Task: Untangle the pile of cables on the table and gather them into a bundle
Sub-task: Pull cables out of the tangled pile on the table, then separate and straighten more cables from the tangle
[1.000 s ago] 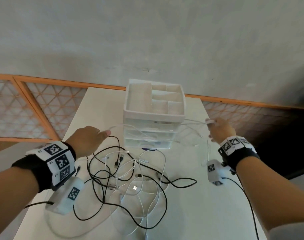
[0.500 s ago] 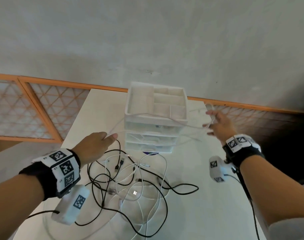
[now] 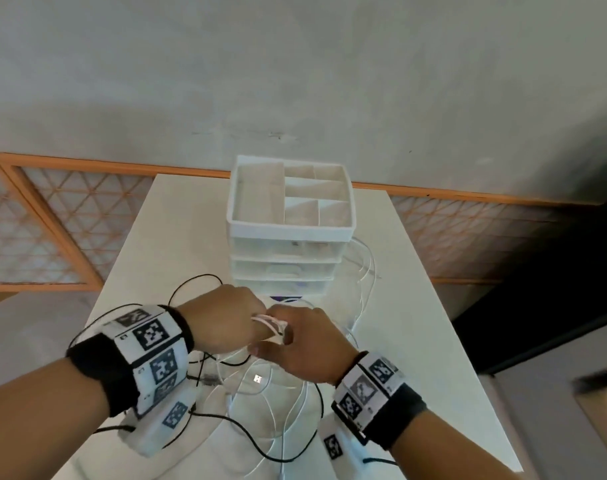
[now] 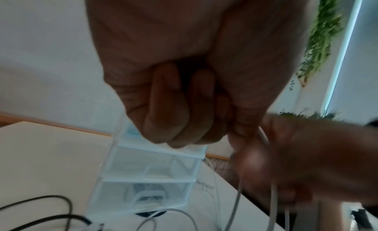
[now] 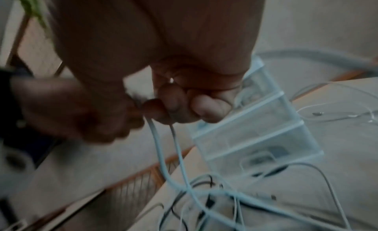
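Note:
My two hands meet above the cable pile, just in front of the drawer unit. My left hand point(image 3: 225, 317) is curled into a fist and grips a white cable point(image 3: 270, 323) folded into short loops. My right hand point(image 3: 305, 341) pinches the same white cable point(image 5: 157, 144), whose strands hang down from its fingertips point(image 5: 155, 108) to the table. In the left wrist view the white cable point(image 4: 263, 137) runs out beside the curled fingers point(image 4: 167, 115). Black and white cables point(image 3: 260, 410) lie tangled on the table under both wrists.
A white plastic drawer unit point(image 3: 288, 230) with a compartment tray on top stands mid-table behind the hands. A thin white cable point(image 3: 364, 268) loops to its right. The white table point(image 3: 416, 341) ends at the right; an orange lattice railing point(image 3: 52, 220) lies beyond the left edge.
The hands were wide apart, stretching the white cable in front of the drawer unit. They have come together at the centre, folding the cable into loops.

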The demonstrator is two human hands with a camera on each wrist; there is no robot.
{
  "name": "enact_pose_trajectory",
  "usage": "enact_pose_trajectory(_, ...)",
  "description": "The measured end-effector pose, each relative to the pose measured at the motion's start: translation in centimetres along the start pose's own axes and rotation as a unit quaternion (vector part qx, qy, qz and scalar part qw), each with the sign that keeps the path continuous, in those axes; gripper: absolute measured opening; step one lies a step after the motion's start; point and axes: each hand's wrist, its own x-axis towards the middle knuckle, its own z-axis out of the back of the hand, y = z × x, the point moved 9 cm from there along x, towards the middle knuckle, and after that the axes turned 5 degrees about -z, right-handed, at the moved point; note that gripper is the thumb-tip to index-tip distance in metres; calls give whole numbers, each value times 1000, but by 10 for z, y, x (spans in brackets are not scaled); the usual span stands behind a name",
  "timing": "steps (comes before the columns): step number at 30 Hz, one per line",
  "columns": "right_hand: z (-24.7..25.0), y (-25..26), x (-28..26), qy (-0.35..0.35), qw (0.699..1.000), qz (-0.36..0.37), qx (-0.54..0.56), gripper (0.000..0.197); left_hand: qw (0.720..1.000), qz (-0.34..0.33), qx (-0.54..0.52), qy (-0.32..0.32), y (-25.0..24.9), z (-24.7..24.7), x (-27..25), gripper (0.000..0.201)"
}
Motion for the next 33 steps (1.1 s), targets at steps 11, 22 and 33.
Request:
enact_pose_trajectory(11,130,-184,1,-278,923,-258,60,11,999,13,-32,0,34,-4,-38,55)
enact_pose_trajectory(22,-4,-78,-1,12,996,-84,7,76,998,-8,33,-46,38,-53,-18,31)
enact_pose_trajectory(33,23,-104,17,-128,982,-136,-16,34,996,84,-7,-28,55,-79,-30,37)
